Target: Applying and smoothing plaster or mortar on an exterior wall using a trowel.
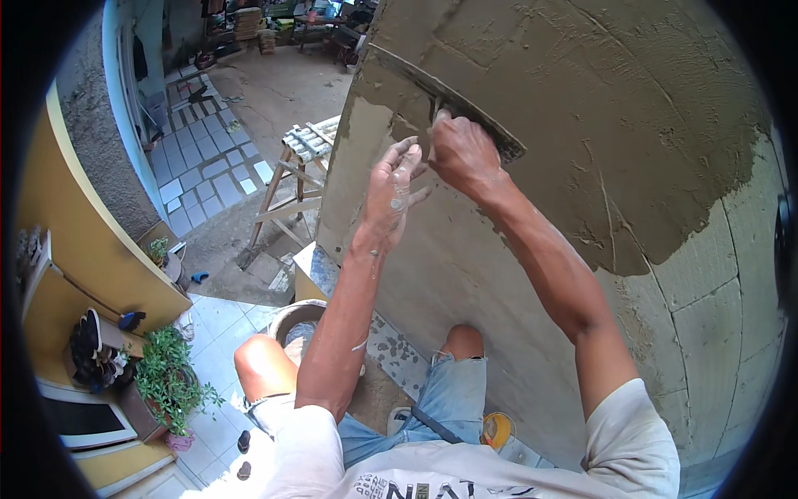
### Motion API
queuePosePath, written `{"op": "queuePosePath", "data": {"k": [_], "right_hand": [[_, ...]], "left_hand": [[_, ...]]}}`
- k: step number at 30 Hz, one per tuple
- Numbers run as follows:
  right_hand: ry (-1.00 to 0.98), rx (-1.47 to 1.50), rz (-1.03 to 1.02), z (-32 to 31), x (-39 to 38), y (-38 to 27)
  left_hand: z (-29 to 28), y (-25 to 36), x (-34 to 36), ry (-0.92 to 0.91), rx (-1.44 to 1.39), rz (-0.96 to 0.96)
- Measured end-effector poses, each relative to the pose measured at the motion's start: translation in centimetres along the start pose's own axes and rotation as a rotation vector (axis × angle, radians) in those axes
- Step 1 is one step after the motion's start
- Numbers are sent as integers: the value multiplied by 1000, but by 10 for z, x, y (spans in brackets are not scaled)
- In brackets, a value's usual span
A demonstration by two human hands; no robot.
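Observation:
My right hand (467, 154) is wrapped round the handle of a long plastering trowel (486, 123), whose blade lies along the wall near its left edge. The wall carries a coat of wet brown plaster (632, 141) over its upper part. Just left of the trowel handle, my left hand (394, 190) is raised near the wall edge, fingers curved and apart, with nothing in it. Grey smears of plaster mark its palm and wrist. Below the trowel the wall has a smoother, lighter grey surface (440, 258). Bare blocks with visible joints (702, 308) show at the right.
A round bucket (291, 313) stands by my left knee, and a yellow container (497, 430) sits at the wall's foot. A wooden trestle (278, 204) stands beyond the wall edge. Left are a leafy potted plant (173, 374) and a yellow wall (108, 224).

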State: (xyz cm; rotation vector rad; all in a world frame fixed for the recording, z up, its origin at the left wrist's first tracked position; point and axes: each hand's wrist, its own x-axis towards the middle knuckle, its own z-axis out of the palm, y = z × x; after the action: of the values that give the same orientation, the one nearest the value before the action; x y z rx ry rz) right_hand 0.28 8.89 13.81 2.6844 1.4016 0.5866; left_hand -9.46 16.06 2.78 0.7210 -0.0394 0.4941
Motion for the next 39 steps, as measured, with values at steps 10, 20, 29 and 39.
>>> {"op": "queuePosePath", "data": {"k": [10, 20, 29, 39], "right_hand": [[275, 70, 137, -116, 61, 67], [-210, -120, 148, -10, -34, 11], [69, -221, 203, -68, 3, 28], [215, -194, 336, -225, 52, 85]], "left_hand": [[-185, -33, -48, 375, 350, -71], [-290, -69, -77, 609, 440, -200], [-312, -63, -81, 763, 409, -246], [-316, -71, -77, 761, 441, -258]]}}
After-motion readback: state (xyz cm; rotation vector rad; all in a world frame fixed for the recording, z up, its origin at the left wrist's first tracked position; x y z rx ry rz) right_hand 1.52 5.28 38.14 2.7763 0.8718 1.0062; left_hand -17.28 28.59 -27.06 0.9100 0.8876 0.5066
